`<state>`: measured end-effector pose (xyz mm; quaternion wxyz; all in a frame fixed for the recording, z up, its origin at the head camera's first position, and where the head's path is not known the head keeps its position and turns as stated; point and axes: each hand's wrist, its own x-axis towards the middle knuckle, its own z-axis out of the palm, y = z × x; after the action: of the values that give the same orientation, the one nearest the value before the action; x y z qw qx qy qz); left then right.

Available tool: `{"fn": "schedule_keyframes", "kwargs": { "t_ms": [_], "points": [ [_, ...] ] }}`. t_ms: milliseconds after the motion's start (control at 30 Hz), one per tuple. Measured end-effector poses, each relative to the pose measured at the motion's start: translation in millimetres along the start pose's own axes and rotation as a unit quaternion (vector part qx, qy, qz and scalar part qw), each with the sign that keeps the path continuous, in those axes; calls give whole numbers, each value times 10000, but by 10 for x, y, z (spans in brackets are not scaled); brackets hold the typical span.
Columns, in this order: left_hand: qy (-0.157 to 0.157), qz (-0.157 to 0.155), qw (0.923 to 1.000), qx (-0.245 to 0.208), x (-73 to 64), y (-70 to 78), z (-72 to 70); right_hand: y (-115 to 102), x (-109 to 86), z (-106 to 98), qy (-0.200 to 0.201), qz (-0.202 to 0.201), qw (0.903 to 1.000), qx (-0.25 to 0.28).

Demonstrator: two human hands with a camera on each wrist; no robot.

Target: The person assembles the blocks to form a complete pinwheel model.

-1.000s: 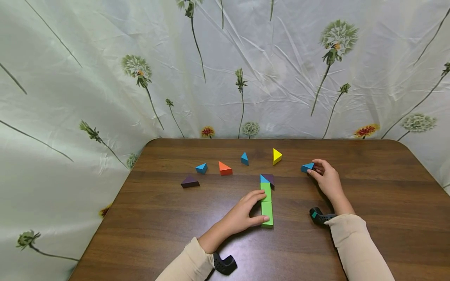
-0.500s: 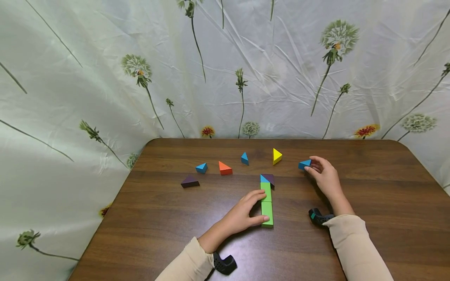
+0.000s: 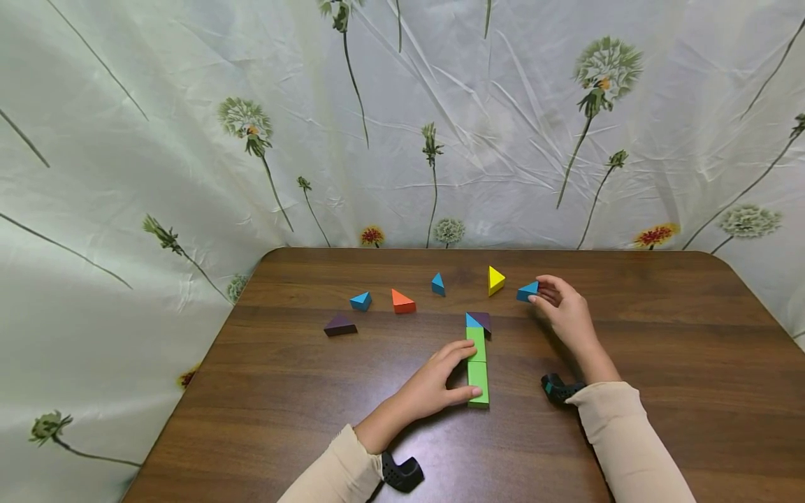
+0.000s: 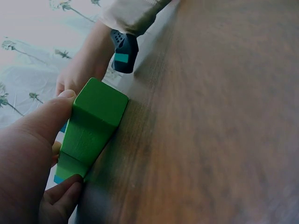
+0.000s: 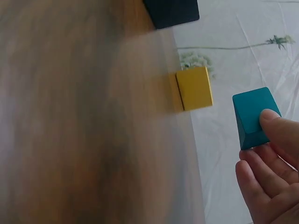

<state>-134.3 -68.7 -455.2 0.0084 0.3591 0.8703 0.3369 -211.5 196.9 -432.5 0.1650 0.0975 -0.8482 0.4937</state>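
Note:
Between its thumb and fingers my right hand [image 3: 569, 314] pinches a blue triangular block [image 3: 527, 292], its teal-looking face filling part of the right wrist view [image 5: 252, 112]. My left hand [image 3: 430, 384] rests against two green blocks [image 3: 477, 381] laid end to end, fingertips on the far one and thumb on the near one. At their far end lie a small blue triangle [image 3: 473, 321] and a dark purple triangular block [image 3: 483, 320], side by side. A yellow triangular block [image 3: 495, 280] stands just left of the held piece.
Left of the yellow block are a small blue triangle [image 3: 438, 284], an orange-red triangular block [image 3: 402, 302], another blue triangle [image 3: 360, 301] and a purple triangular block [image 3: 340, 325]. Behind the brown table [image 3: 251, 419] hangs a floral curtain [image 3: 516, 126].
The right hand has carried the blue triangular block to the left and slightly back, nearer the yellow block. The left hand and the green blocks have kept their place.

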Motion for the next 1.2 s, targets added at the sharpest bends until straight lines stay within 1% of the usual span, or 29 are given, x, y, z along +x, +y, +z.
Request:
{"fn": "schedule_keyframes", "kwargs": {
  "t_ms": [167, 567, 833, 1200],
  "points": [
    [-10, -3, 10000, -5, 2, 3, -3, -52, 12, 77, -155, -73, 9998, -67],
    [26, 27, 10000, -9, 3, -11, 4, -192, 57, 287, -443, -236, 9987, 69],
    [73, 101, 9999, 19, 4, -16, 10, -201, 86, 413, -689, -41, 9975, 133],
    [29, 49, 10000, -24, 5, -18, 8, -159, 106, 512, -1089, 137, 9939, 48]
  ]
}}
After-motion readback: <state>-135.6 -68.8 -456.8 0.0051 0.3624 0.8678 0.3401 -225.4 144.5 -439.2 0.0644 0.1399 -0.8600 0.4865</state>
